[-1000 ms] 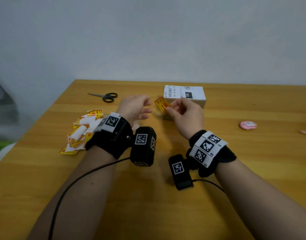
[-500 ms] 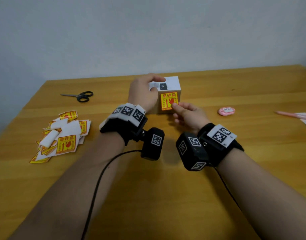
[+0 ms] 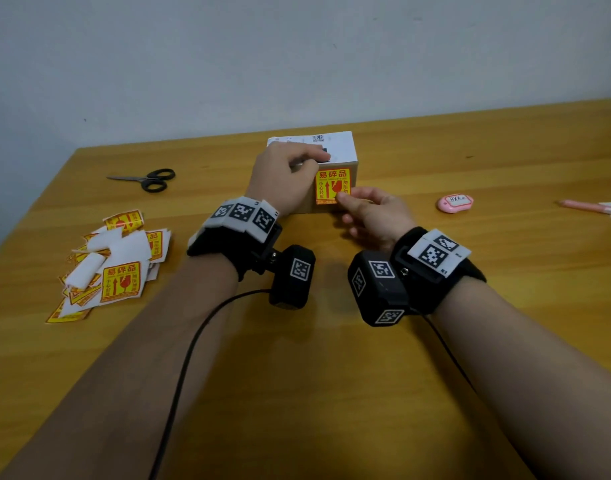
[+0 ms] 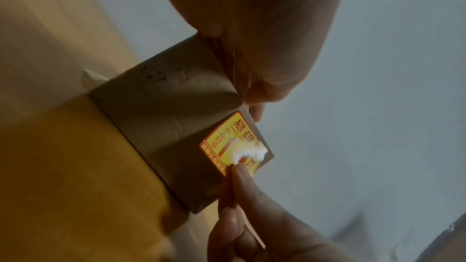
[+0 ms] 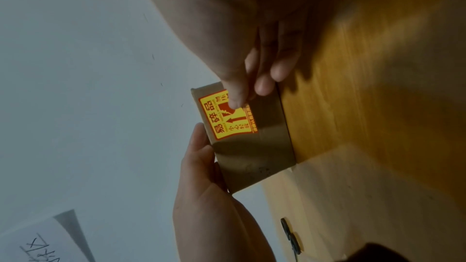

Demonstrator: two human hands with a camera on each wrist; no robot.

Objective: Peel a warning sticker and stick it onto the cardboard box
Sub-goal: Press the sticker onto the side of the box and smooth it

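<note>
A small cardboard box (image 3: 338, 147) with a white shipping label on top stands on the wooden table (image 3: 297, 375). A yellow and red warning sticker (image 3: 331, 187) lies flat on the box's near face. My left hand (image 3: 283, 178) grips the box's top left corner, fingers curled over the top. The thumb of my right hand (image 3: 363, 206) presses on the sticker's lower right part. The left wrist view shows the box (image 4: 163, 111), the sticker (image 4: 227, 146) and that thumb on it. In the right wrist view the thumb covers part of the sticker (image 5: 227, 121) on the box (image 5: 264, 146).
A heap of warning stickers and white backing papers (image 3: 113, 265) lies at the left. Black scissors (image 3: 148, 178) lie at the back left. A small pink object (image 3: 454, 202) and a pink pen (image 3: 588, 207) lie at the right. A grey wall runs behind the table.
A second ago my right hand held the sticker in the air before the box. Now the sticker is on the box's near face, my left hand grips the box and my right thumb presses the sticker.
</note>
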